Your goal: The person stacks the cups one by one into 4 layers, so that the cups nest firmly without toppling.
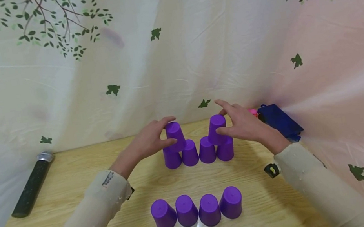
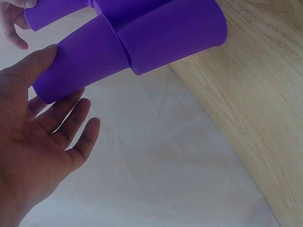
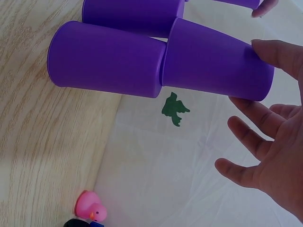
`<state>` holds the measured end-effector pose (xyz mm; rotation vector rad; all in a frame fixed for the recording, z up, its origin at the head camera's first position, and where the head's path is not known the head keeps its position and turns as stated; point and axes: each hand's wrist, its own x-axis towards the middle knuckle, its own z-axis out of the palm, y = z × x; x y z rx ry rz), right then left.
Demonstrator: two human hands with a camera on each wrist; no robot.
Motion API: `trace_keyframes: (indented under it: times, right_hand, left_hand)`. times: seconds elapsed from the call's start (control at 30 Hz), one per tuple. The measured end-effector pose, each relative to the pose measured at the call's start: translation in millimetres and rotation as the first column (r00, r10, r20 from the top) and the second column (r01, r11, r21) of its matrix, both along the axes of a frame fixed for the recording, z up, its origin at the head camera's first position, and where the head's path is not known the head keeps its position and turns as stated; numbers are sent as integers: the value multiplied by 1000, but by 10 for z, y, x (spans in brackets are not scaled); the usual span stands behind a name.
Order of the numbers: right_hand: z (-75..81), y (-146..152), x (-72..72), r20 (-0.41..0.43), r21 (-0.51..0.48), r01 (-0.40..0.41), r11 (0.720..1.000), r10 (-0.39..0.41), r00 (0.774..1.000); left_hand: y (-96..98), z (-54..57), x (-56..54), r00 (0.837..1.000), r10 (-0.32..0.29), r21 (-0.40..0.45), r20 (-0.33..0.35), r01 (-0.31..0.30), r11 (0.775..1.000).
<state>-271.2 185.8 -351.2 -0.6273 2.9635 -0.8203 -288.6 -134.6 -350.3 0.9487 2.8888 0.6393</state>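
Observation:
Upside-down purple plastic cups stand in a back row on the wooden table, among them a left base cup (image 1: pixel 173 159) and a right base cup (image 1: pixel 225 151). On the left pair sits an upper cup (image 1: pixel 176 137), its sides pinched between thumb and fingers of my left hand (image 1: pixel 148 138). My right hand (image 1: pixel 243 124) holds the other upper cup (image 1: pixel 217 129) on the right pair the same way. In the left wrist view, the held cup (image 2: pixel 83 59) touches the base cup (image 2: pixel 175 35). The right wrist view shows its held cup (image 3: pixel 215 61) resting against a base cup (image 3: pixel 106 59).
Nearer me is a front row of several upside-down purple cups (image 1: pixel 186 211). A dark cylinder with a silver end (image 1: pixel 32 186) lies at left. At right are a dark blue item (image 1: pixel 281 121) and a pink rubber duck (image 3: pixel 90 205). A leaf-patterned curtain (image 1: pixel 137 57) hangs behind.

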Motion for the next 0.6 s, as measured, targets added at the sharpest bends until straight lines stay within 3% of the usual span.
trace_keyframes:
  times: [0.6]
  right_hand:
    - [-13, 7, -7, 1, -8, 0, 1000, 0, 1000]
  left_hand:
    - [19, 22, 3, 1000, 2, -14, 0, -2, 1000]
